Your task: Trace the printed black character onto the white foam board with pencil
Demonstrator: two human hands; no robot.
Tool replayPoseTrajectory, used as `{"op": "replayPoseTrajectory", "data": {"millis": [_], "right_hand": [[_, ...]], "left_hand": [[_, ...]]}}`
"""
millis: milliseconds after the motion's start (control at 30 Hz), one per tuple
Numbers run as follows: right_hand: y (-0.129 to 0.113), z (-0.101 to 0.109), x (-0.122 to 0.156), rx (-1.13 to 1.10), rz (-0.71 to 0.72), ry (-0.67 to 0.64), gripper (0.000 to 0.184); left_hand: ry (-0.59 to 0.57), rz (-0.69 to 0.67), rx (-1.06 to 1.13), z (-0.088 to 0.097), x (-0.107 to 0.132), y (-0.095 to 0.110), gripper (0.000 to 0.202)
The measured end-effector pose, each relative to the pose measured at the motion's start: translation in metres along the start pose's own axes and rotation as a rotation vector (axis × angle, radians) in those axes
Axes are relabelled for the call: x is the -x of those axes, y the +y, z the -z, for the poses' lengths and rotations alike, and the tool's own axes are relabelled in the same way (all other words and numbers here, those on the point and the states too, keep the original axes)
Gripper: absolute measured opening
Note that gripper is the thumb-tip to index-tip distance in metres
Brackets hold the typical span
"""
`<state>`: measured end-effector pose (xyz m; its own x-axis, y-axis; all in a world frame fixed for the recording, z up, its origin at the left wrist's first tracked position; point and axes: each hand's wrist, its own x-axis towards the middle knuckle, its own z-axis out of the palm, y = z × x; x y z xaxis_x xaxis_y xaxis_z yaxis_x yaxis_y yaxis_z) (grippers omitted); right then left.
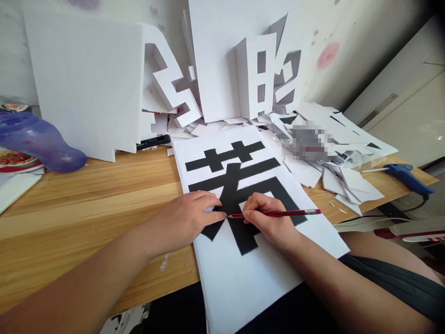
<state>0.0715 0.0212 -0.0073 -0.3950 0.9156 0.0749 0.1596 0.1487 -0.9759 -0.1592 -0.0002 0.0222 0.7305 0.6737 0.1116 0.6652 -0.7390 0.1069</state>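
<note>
Pinching a red pencil (292,213), right fingers (255,202) curled; left fingers (207,201) half-spread, empty, on angular black lettering (230,183)

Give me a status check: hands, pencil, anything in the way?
Right fingers holding pencil. Left fingers on black character, pencil tip close by. Sheet overhanging table edge. Scraps behind and to the right, outside the character.

Bright, diffuse light with soft shadows — wide-angle stretch toward the edges, a pixelated patch (311,140) right of centre
</note>
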Motion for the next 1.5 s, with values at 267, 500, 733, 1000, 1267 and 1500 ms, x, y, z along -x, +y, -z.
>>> {"op": "replayPoseTrajectory", "data": {"millis": [267,500,733,1000,1267,1500], "right_hand": [[0.000,0.003,0.002,-0.059,0.015,-0.041,0.018],[-0.003,0.005,0.003,-0.070,0.029,-0.080,0.018],[-0.002,0.008,0.005,-0.051,0.061,-0.114,0.018],[-0.004,0.008,0.005,-0.012,0.041,-0.090,0.020],[-0.013,0.012,0.027,0.120,-0.072,-0.110,0.014],[-0.003,0.013,0.037,0.130,0.049,-0.088,0.013]], "left_hand": [[-0.072,0.027,-0.011,0.004,-0.002,0.004,0.044],[-0.105,0.043,-0.043,-0.002,-0.002,0.003,0.045],[-0.090,0.053,-0.014,0.001,-0.001,0.010,0.035],[-0.025,-0.058,0.029,-0.005,-0.004,0.022,0.030],[-0.103,-0.018,0.058,0.004,0.000,0.025,0.034],[-0.123,-0.037,-0.003,0.002,0.001,0.023,0.040]]}}
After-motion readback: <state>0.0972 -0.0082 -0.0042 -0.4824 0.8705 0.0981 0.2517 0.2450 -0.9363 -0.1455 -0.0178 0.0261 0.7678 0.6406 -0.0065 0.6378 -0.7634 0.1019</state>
